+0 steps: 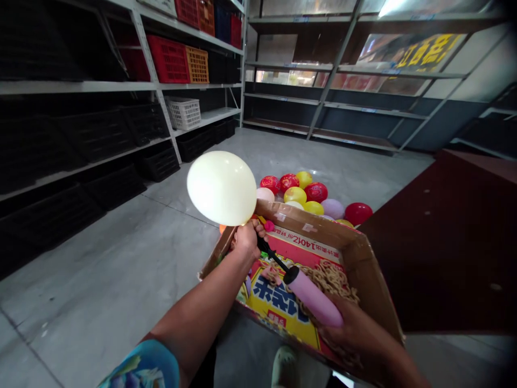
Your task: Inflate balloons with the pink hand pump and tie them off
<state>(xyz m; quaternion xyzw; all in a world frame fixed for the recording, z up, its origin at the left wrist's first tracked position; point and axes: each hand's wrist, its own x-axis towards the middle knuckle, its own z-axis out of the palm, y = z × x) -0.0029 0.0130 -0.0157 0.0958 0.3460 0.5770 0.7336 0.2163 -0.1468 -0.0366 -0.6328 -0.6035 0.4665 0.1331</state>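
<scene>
My left hand is closed around the neck of a pale yellow inflated balloon, pinching it onto the black nozzle of a pink hand pump. My right hand grips the pump's pink barrel from below. Both hands hover over an open cardboard box with a colourful printed inside. A few small uninflated balloons lie in the box near my left hand.
Several inflated red, yellow and pink balloons lie on the grey floor beyond the box. Metal shelving with red, orange and white crates lines the left wall. A dark red tabletop stands on the right. My shoe shows below.
</scene>
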